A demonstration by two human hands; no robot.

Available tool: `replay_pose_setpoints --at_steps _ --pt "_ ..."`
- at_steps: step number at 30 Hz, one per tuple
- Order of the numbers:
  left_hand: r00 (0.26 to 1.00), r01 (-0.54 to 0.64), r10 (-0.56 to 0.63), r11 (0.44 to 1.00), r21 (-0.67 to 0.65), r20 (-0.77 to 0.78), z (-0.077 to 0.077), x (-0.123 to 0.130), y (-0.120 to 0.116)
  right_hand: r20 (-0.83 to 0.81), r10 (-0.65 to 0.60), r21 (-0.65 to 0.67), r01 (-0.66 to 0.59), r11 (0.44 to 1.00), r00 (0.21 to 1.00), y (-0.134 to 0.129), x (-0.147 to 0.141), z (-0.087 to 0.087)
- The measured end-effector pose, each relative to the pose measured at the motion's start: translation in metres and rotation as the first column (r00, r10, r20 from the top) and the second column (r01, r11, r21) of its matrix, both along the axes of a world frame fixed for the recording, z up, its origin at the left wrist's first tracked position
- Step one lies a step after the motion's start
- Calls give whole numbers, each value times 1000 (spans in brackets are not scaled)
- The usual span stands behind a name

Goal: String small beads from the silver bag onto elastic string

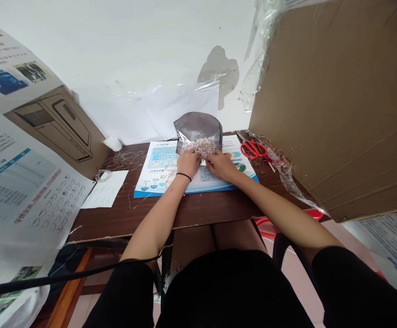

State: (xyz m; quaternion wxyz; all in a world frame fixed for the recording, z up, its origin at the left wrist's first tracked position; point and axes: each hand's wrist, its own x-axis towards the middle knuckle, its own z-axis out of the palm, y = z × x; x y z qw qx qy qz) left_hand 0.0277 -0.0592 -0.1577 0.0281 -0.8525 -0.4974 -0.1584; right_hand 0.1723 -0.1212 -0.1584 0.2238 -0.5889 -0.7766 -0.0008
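Dark wood table [191, 212], white wall [144, 45] behind; my left hand [189, 164] and right hand [221, 166] grip a silver pouch [198, 130]; red scissors [253, 150] beside.

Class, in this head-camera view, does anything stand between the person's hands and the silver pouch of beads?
Nothing visible does. The left hand and right hand touch the lower part of the silver pouch directly. The red scissors lie off to the right, apart from both hands.

Two hands [189, 164], one foil pouch [198, 128], one pair of red scissors [254, 150]
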Motion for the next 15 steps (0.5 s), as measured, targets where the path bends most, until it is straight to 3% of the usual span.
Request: replay_pose_setpoints --at_steps 10,15 --pt "993 -25 29 999 -30 113 -4 -2 4 16 -2 4 2 1000 1000 0 0 0" --pt "936 4 -2 1000 -5 351 -4 -7 9 8 -4 34 4 999 1000 -1 0 -1"
